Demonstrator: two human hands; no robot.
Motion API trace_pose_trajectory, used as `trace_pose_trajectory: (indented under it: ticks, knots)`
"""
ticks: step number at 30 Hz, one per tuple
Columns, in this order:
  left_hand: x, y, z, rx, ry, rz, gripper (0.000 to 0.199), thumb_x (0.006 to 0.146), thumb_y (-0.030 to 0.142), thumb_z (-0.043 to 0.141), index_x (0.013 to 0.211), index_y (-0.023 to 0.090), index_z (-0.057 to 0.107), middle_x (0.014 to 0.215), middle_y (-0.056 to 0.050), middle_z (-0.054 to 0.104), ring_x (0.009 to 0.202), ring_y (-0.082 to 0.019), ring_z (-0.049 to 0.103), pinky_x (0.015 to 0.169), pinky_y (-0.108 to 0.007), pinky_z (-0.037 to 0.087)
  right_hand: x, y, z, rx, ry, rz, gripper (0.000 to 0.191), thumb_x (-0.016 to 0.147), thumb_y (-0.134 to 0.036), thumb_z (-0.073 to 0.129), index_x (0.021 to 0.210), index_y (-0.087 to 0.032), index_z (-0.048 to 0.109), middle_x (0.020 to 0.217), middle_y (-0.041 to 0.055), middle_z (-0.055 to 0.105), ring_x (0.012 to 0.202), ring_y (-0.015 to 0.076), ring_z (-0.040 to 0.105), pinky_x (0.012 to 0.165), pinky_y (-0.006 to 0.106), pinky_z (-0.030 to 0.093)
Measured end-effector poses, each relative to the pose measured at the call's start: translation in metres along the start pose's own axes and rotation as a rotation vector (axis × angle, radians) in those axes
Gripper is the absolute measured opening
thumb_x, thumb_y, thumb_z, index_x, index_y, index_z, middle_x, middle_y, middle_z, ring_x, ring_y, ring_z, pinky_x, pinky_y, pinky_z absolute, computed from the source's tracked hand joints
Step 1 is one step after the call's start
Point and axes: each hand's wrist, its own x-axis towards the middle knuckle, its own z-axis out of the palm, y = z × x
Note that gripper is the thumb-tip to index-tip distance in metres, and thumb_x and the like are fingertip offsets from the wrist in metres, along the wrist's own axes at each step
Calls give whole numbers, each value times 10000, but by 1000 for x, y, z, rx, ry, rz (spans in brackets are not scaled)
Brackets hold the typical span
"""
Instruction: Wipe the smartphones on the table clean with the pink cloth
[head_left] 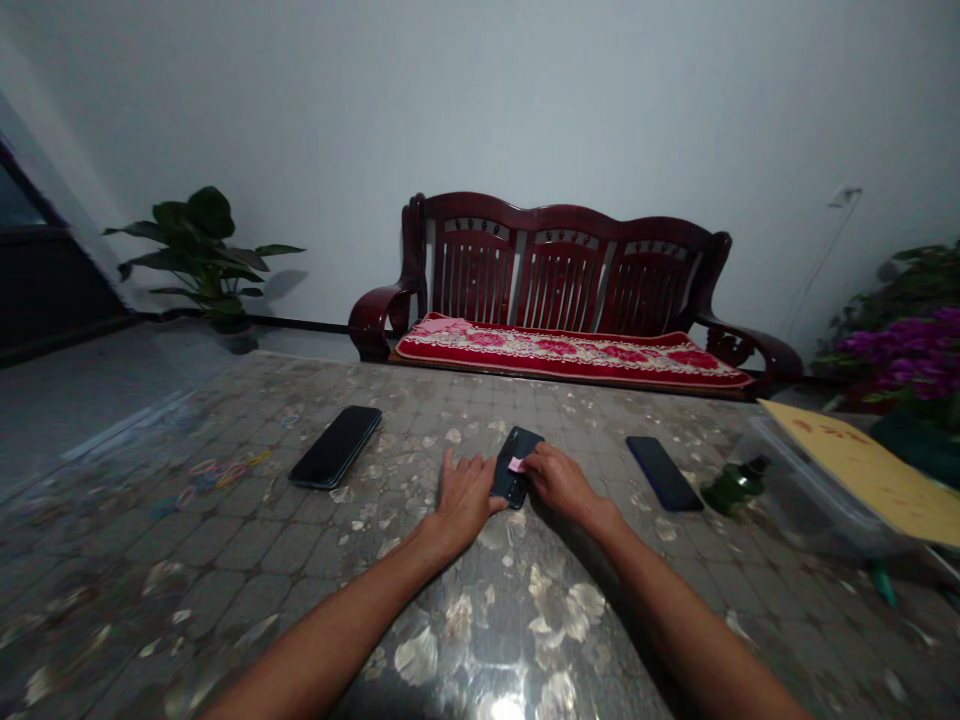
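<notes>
A dark smartphone (529, 440) lies on the table in front of me, between my two hands. My left hand (465, 493) steadies its left side, with the fingertips along that edge and the thumb at the lower end. Pinched in the fingers of my right hand (559, 480) is a small pink cloth (516, 465), pressed against the phone's upward face. Part of the cloth and the phone's right edge are hidden by those fingers.
Left on the patterned tablecloth (510, 590) are another black phone (336, 447) and several colored rubber bands (229, 474). To the right lie a dark blue phone (664, 473), a green bottle (735, 487) and a clear plastic box (795, 490) topped by yellow card (870, 465). A wooden bench (562, 270) stands beyond.
</notes>
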Motion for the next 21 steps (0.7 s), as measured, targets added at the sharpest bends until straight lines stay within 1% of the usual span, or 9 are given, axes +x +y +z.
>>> trace_pose_trajectory:
  ticks: [4, 6, 9, 12, 14, 16, 19, 21]
  knots:
    - [-5, 11, 0, -20, 2, -38, 628, 777, 346, 840, 1341, 223, 594, 1183, -144, 719, 1137, -386, 638, 1200, -603, 156, 5, 0, 3, 56, 15, -2, 268, 959, -122, 535, 1041, -200, 777, 992, 63, 685, 943, 177, 611, 830, 247, 424]
    - [-6, 14, -1, -42, 9, -72, 702, 774, 335, 845, 1397, 193, 555, 1212, -173, 712, 1157, -397, 634, 1207, -598, 141, 11, -1, 5, 74, 22, -5, 269, 949, -110, 545, 1045, -198, 781, 998, 64, 695, 945, 175, 618, 839, 249, 429]
    - [-7, 12, -3, -70, 15, -110, 785, 767, 347, 854, 1450, 171, 510, 1260, -194, 699, 1186, -405, 627, 1210, -596, 141, 18, -5, 8, 91, 19, -25, 264, 937, -109, 562, 1051, -201, 782, 1003, 63, 700, 960, 180, 625, 843, 252, 438]
    - [-7, 4, -4, -105, 11, -116, 802, 770, 363, 850, 1470, 202, 493, 1225, -159, 722, 1187, -400, 631, 1207, -608, 150, 19, -7, 8, 111, 19, -44, 262, 943, -121, 562, 1060, -210, 779, 990, 59, 696, 962, 182, 627, 841, 256, 445]
    - [-6, -3, -3, -122, 0, -105, 795, 777, 361, 845, 1476, 237, 487, 1167, -124, 742, 1182, -385, 635, 1204, -614, 163, 16, -5, 7, 110, 28, -52, 261, 948, -125, 557, 1057, -204, 780, 988, 66, 689, 956, 186, 622, 834, 259, 445]
    - [-5, -10, -1, -123, -12, -83, 779, 778, 363, 844, 1468, 255, 498, 1176, -115, 736, 1191, -372, 628, 1202, -610, 186, 10, -1, 5, 106, 23, -73, 267, 957, -131, 544, 1051, -203, 783, 1000, 71, 684, 956, 189, 617, 834, 262, 442]
    - [-2, -18, 2, -113, -18, -4, 721, 776, 377, 845, 1425, 259, 553, 1274, -128, 688, 1229, -361, 601, 1202, -596, 219, 1, 6, 0, 104, -12, -122, 291, 954, -120, 525, 1038, -217, 786, 1048, 70, 687, 985, 189, 610, 847, 259, 435]
    - [1, -23, 5, -120, -18, 75, 691, 790, 381, 834, 1417, 279, 564, 1373, -124, 638, 1290, -351, 562, 1213, -599, 208, -3, 9, -3, 98, -29, -145, 305, 936, -102, 524, 1034, -223, 786, 1078, 69, 689, 1001, 191, 608, 852, 258, 432]
